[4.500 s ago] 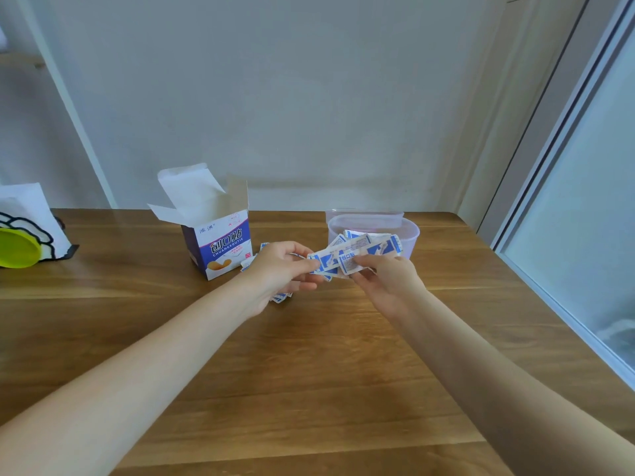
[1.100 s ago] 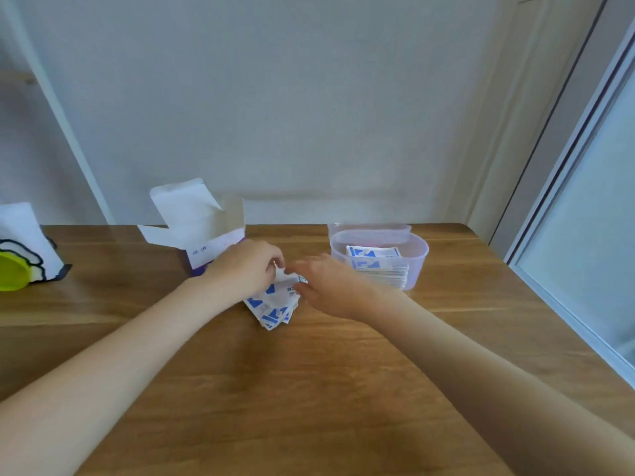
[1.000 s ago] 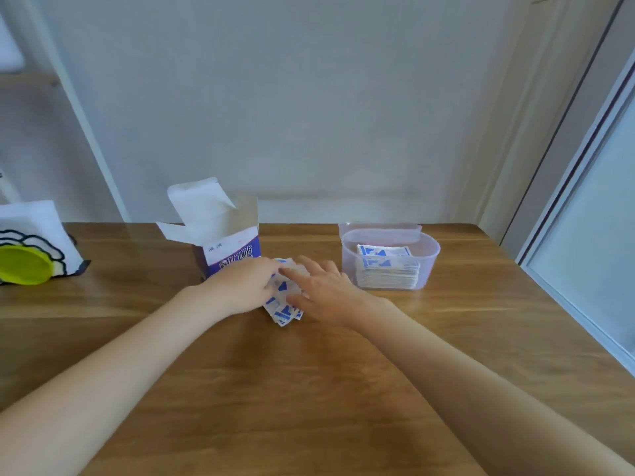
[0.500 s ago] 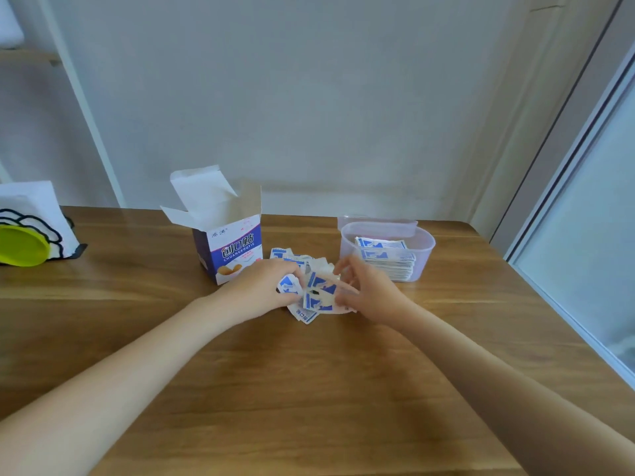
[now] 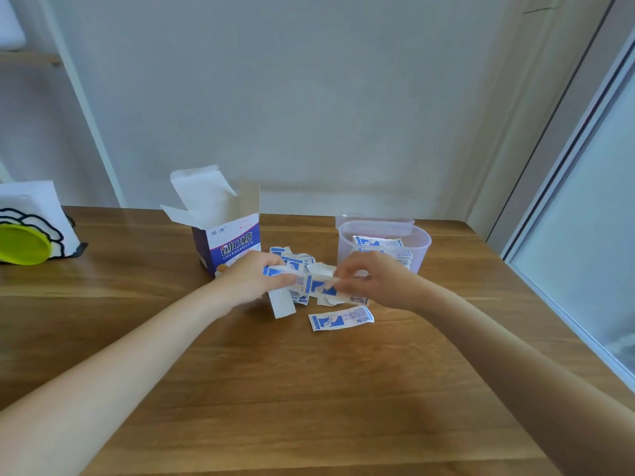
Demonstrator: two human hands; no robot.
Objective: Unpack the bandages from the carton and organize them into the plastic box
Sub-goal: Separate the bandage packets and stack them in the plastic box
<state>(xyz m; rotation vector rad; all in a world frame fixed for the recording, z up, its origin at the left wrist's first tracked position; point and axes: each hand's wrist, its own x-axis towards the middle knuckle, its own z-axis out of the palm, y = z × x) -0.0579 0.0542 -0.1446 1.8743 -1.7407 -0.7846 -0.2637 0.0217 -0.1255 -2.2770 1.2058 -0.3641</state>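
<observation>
The open purple-and-white carton [image 5: 229, 245] stands on the wooden table [image 5: 309, 389] with its flaps up. To its right is the clear plastic box [image 5: 421, 247] with a stack of bandages [image 5: 378, 242] inside. Between them, my left hand [image 5: 249, 281] and my right hand [image 5: 376, 278] both grip a loose bunch of blue-and-white bandages [image 5: 314, 285] just above the table. One white strip [image 5: 281, 304] hangs down from the bunch. A single bandage [image 5: 340, 319] lies on the table in front of my hands. More bandages [image 5: 292, 257] lie behind the bunch.
A white holder with a yellow-green disc [image 5: 22, 243] sits at the table's far left. The box's lid [image 5: 374, 221] leans behind the box. A wall runs behind the table, and a glass panel [image 5: 584, 235] is along its right edge.
Both hands have gathered the pile on the table and lifted a bunch of bandages. One bandage now lies alone on the table in front of them. The earlier handful is in the box.
</observation>
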